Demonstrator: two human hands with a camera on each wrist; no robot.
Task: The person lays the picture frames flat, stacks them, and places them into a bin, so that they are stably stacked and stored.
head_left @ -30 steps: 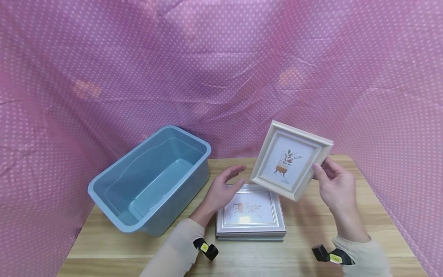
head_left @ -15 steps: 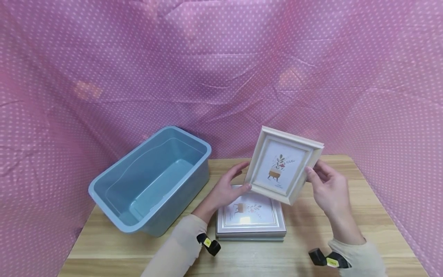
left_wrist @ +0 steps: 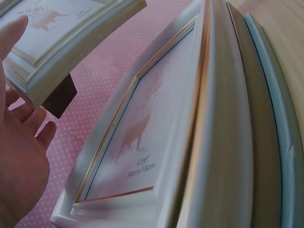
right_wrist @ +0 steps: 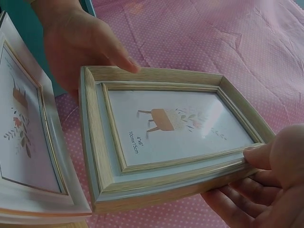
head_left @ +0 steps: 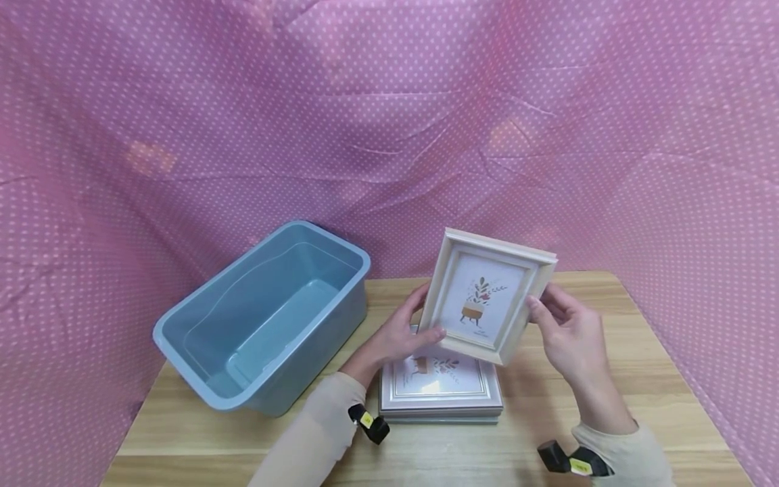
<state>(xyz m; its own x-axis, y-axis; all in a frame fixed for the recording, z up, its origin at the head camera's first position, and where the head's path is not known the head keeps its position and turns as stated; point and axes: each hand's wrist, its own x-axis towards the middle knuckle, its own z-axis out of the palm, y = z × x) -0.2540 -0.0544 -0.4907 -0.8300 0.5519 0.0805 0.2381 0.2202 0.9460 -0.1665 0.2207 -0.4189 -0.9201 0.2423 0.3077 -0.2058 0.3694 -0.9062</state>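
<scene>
A cream, wood-grained picture frame point(head_left: 487, 297) with a potted-plant print is held tilted above a stack of frames. My right hand point(head_left: 572, 335) pinches its right side, thumb on the front and fingers behind, as the right wrist view shows on the frame's edge point(right_wrist: 156, 190). My left hand point(head_left: 402, 331) grips the lower left side, its thumb over the front border and its fingers point(left_wrist: 35, 118) behind. Below lies the stack of picture frames point(head_left: 441, 392), a silvery white one on top. In the left wrist view a brown and a pale blue frame edge point(left_wrist: 278, 118) show under it.
To the left, a blue-grey plastic bin point(head_left: 264, 325) stands on the wooden table point(head_left: 438, 453), with its bare floor visible. A pink polka-dot cloth point(head_left: 389, 135) hangs behind and at both sides. Black wrist cameras sit on both sleeves.
The cream picture frame has moved left and slightly down in my right hand. My left hand, at first apart from it with fingers spread, now grips its left side.
</scene>
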